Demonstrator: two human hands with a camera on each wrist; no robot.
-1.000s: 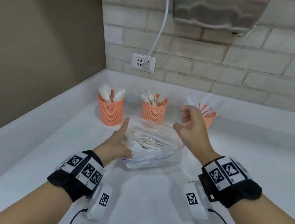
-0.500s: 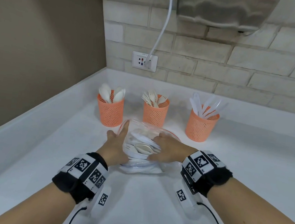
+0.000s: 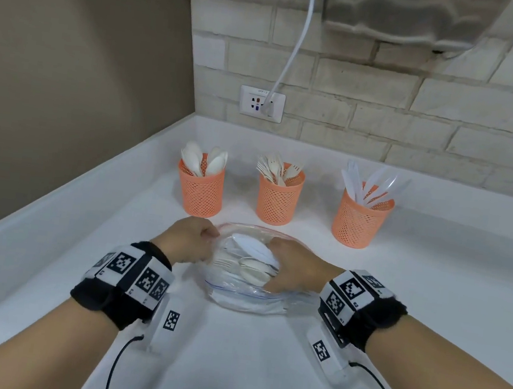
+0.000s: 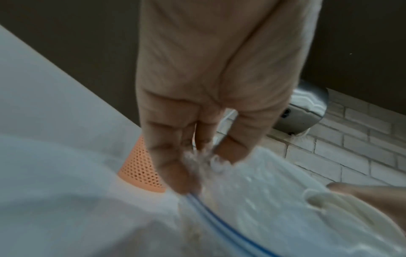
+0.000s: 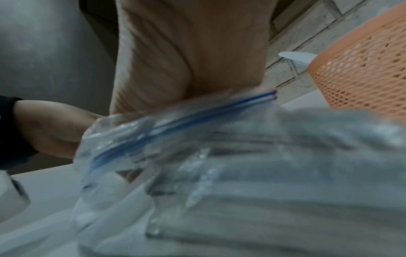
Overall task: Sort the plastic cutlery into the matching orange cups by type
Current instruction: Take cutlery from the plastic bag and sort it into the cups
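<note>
Three orange mesh cups stand in a row: the spoon cup, the fork cup and the knife cup. In front of them lies a clear zip bag of mixed white and cream cutlery. My left hand pinches the bag's crumpled left rim. My right hand reaches into the bag's mouth, fingers and thumb curled round a cream spoon under a white knife. In the right wrist view the bag hides those fingers.
The white counter has a raised lip at the left and back. A socket with a white cable sits on the brick wall, and a metal hand dryer hangs above. The knife cup stands close by my right wrist.
My right hand has come down from near the knife cup and gone into the bag. My left hand has changed from lying flat beside the bag to pinching its rim.
</note>
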